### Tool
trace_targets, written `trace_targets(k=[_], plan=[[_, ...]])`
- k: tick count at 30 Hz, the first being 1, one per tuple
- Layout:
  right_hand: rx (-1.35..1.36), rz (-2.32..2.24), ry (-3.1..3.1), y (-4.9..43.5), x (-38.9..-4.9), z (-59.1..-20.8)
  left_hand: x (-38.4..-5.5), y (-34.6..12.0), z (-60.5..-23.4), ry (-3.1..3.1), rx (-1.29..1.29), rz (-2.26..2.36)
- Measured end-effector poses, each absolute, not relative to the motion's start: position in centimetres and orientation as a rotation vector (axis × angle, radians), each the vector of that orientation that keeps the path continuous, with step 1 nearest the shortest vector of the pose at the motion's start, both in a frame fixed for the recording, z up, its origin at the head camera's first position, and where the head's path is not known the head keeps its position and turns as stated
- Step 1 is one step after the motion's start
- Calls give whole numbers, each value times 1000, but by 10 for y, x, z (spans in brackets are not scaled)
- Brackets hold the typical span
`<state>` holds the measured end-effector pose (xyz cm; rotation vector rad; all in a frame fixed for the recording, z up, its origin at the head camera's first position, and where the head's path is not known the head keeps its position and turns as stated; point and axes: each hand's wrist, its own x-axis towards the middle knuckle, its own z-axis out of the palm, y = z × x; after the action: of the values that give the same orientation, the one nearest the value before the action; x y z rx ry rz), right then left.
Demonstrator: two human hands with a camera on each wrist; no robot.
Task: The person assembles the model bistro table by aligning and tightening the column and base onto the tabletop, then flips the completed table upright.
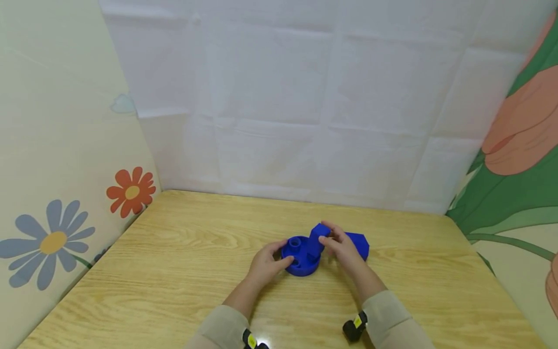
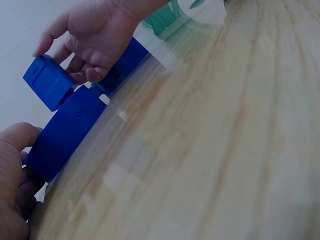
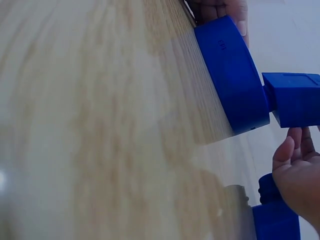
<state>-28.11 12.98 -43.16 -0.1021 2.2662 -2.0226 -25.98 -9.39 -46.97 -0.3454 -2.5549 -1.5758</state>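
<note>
A round blue plastic base [image 1: 303, 270] lies on the wooden table, with a short hollow post and a hole showing on its top. My left hand [image 1: 264, 265] grips its left side, thumb over the near rim. Between thumb and fingers, my right hand [image 1: 347, 252] pinches a blue angular block [image 1: 318, 238] standing over the right part of the base. In the right wrist view a narrow neck joins the line between block [image 3: 297, 100] and base [image 3: 232, 75]. Another blue piece [image 1: 360, 245] with faceted sides lies just behind the right hand, partly hidden by it.
The wooden table [image 1: 183, 271] stretches out on both sides of the hands. A white cloth [image 1: 270, 97] hangs along its back edge, with flower-patterned panels [image 1: 56, 145] at the sides. Small black wrist cameras [image 1: 354, 329] sit at the sleeves.
</note>
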Motion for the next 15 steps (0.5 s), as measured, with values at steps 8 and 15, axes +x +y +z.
trace_targets(k=[8, 15], plan=[[-229, -2211, 1931, 128, -279, -435, -258, -93, -469, -2564, -338, -1594], [-236, -2225, 1880, 129, -278, -435, -258, -92, -468, -2554, -347, -1604]])
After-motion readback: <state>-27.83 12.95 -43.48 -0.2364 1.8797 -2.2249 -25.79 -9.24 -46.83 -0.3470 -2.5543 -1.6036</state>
